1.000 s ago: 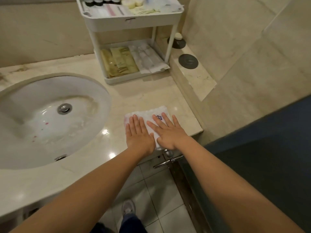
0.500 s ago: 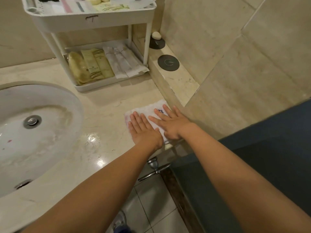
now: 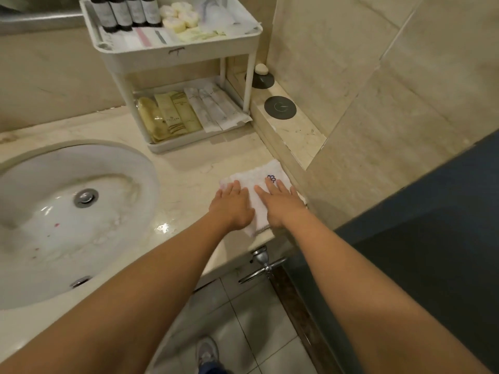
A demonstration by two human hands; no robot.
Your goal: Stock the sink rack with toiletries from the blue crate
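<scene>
left grip (image 3: 232, 207) and right grip (image 3: 283, 206) flat, fingers straight, holding nothing, pressing folded white cloth with blue stitching (image 3: 255, 171) on beige marble table (image 3: 189, 168). white 2-tier plastic rack (image 3: 178, 54) at 12 o'clock, apparently stocked. blue crate unseen. judged: tidying; next, lift both.

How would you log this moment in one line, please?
left hand: flat on towel; right hand: flat on towel; towel: at counter edge; rack: both tiers stocked

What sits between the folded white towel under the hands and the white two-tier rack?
Nothing: the head view shows only bare beige marble countertop between the folded white towel and the white two-tier rack.
</scene>
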